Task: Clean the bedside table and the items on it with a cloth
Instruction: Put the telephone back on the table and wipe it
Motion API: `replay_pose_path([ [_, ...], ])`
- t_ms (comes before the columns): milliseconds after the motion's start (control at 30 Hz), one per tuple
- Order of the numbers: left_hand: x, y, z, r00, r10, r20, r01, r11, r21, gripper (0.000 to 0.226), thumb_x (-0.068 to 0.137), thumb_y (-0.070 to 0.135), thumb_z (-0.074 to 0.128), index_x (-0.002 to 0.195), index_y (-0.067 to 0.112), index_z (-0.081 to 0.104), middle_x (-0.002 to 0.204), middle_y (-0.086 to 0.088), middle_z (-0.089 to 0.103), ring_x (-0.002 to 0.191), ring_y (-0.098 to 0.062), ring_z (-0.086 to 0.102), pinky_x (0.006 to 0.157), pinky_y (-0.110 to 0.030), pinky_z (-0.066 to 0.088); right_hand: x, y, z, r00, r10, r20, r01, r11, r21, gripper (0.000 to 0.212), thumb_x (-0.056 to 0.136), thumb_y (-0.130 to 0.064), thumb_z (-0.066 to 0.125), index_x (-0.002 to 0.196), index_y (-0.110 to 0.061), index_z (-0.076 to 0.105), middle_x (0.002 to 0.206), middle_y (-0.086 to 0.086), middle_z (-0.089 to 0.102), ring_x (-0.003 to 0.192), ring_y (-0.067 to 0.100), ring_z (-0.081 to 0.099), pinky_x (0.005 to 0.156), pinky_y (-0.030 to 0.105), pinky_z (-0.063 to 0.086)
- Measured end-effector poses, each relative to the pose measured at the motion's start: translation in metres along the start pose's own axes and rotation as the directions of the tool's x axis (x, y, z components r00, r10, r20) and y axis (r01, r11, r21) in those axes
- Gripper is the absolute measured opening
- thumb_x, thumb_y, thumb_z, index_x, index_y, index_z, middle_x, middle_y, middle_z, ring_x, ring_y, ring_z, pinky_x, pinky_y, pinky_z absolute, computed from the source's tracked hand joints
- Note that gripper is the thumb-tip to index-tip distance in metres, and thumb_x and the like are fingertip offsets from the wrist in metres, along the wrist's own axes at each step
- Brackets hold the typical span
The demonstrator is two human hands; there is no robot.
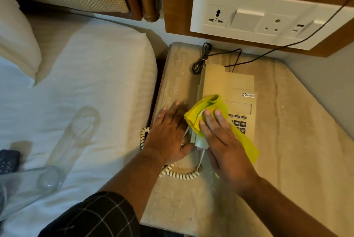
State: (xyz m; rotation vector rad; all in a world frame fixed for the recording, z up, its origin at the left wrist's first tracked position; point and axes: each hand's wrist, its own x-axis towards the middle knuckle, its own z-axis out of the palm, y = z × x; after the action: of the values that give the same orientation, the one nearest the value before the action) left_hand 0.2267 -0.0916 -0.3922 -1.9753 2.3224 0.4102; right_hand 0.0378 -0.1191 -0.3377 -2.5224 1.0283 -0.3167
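left hand (168, 131): fingers straight, flat on the bench (298, 141) against the phone's left side, holding nothing.
right hand (222, 141): fingers flat, pressing my yellow cloth (208, 106) onto the handset (210, 81); no curl round it.
phone (239, 87): sits mid-bench, cloth draped over the handset's near half and part of the keypad (239, 123).
risk, handset: a hard wipe could tip it off its cradle, as only my flat left hand steadies the base.
risk, cords: the coiled cord (182, 174) loops by my wrists and could snag; the black cable (201, 60) behind could tug.
hidden: the handset's near end and most keys are covered; the clear things on the bed (86, 76) look like bottles, i think.
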Motion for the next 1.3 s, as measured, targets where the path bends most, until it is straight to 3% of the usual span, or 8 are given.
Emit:
replay_pose_path([
  [167, -0.001, 0.001, -0.005, 0.998, -0.042, 0.046, 0.040, 0.998, 0.054, 0.107, 0.077, 0.083, 0.017, 0.155, 0.010, 0.014, 0.165, -0.009, 0.001, 0.152, -0.027, -0.004, 0.122, -0.050, 0.007, -0.044, 0.007, -0.023, 0.957, 0.249, -0.147, -0.205, 0.943, 0.262, 0.050, 0.091, -0.004, 0.043, 0.142, -0.002, 0.041, 0.153, 0.012, 0.033, 0.146, 0.026, 0.022, 0.119, 0.036, 0.022],
  [333, -0.017, 0.004, -0.012, 0.998, -0.067, 0.002, 0.067, 0.998, -0.012, 0.116, 0.075, 0.089, 0.018, 0.152, 0.003, 0.021, 0.161, -0.020, 0.016, 0.150, -0.036, 0.014, 0.118, -0.053, 0.018, -0.114, 0.053, -0.072, 0.690, 0.607, -0.395, -0.555, 0.794, 0.249, 0.054, 0.089, -0.002, 0.045, 0.142, -0.002, 0.041, 0.152, 0.011, 0.034, 0.144, 0.023, 0.026, 0.117, 0.016, 0.015],
  [433, -0.037, 0.012, -0.010, 0.989, -0.101, -0.111, 0.099, 0.995, -0.026, 0.101, 0.086, 0.076, 0.023, 0.148, -0.003, 0.027, 0.157, -0.027, 0.023, 0.145, -0.043, 0.023, 0.113, -0.059, 0.023, -0.158, 0.086, -0.078, 0.618, 0.704, -0.349, -0.702, 0.695, 0.157, 0.063, 0.087, 0.008, 0.052, 0.146, -0.005, 0.034, 0.155, 0.009, 0.023, 0.146, 0.030, 0.020, 0.118, 0.032, 0.014],
  [533, -0.044, 0.032, -0.010, 0.981, -0.099, -0.165, 0.099, 0.995, -0.010, 0.096, 0.090, 0.070, 0.024, 0.144, -0.009, 0.033, 0.154, -0.032, 0.025, 0.142, -0.049, 0.025, 0.110, -0.063, 0.026, -0.164, 0.092, -0.055, 0.592, 0.788, -0.173, -0.779, 0.614, 0.130, 0.059, 0.095, -0.012, 0.045, 0.150, -0.017, 0.022, 0.159, 0.009, 0.018, 0.147, 0.029, 0.018, 0.120, 0.043, 0.014],
  [633, -0.038, 0.063, -0.015, 0.981, -0.089, -0.174, 0.083, 0.996, -0.042, 0.097, 0.087, 0.068, 0.028, 0.146, -0.009, 0.028, 0.154, -0.033, 0.023, 0.142, -0.050, 0.025, 0.109, -0.065, 0.027, -0.159, 0.096, -0.020, 0.619, 0.766, -0.170, -0.782, 0.622, -0.043, 0.058, 0.090, -0.014, 0.047, 0.145, -0.001, 0.036, 0.154, 0.021, 0.028, 0.143, 0.039, 0.026, 0.116, 0.054, 0.017],
  [867, -0.033, 0.114, -0.007, 0.966, -0.231, -0.118, 0.210, 0.963, -0.167, 0.105, 0.084, 0.078, 0.018, 0.153, 0.000, 0.007, 0.159, -0.028, 0.008, 0.146, -0.044, 0.015, 0.115, -0.060, 0.020, -0.171, 0.108, -0.020, 0.647, 0.748, -0.146, -0.761, 0.621, -0.187, 0.054, 0.097, -0.026, 0.045, 0.145, -0.003, 0.038, 0.155, 0.019, 0.029, 0.144, 0.035, 0.025, 0.117, 0.054, 0.018],
  [1100, -0.095, 0.140, -0.004, 0.970, -0.243, -0.011, 0.225, 0.914, -0.337, 0.101, 0.086, 0.079, 0.024, 0.154, 0.009, -0.002, 0.162, -0.017, -0.006, 0.151, -0.033, -0.002, 0.121, -0.048, 0.010, -0.153, 0.062, -0.034, 0.668, 0.735, -0.117, -0.730, 0.678, 0.087, 0.082, 0.095, -0.061, 0.016, 0.142, 0.002, 0.038, 0.152, 0.024, 0.032, 0.143, 0.040, 0.025, 0.114, 0.057, 0.024],
  [1300, -0.209, 0.149, -0.001, 0.874, -0.471, 0.118, 0.455, 0.707, -0.542, 0.098, 0.078, 0.088, 0.018, 0.149, 0.027, -0.013, 0.161, 0.007, -0.014, 0.150, -0.005, -0.005, 0.120, -0.021, 0.003, -0.103, -0.064, -0.014, 0.895, 0.446, -0.025, -0.411, 0.844, 0.345, 0.070, 0.094, -0.056, 0.034, 0.149, -0.014, 0.025, 0.157, 0.012, 0.027, 0.145, 0.025, 0.023, 0.113, 0.045, 0.027],
])
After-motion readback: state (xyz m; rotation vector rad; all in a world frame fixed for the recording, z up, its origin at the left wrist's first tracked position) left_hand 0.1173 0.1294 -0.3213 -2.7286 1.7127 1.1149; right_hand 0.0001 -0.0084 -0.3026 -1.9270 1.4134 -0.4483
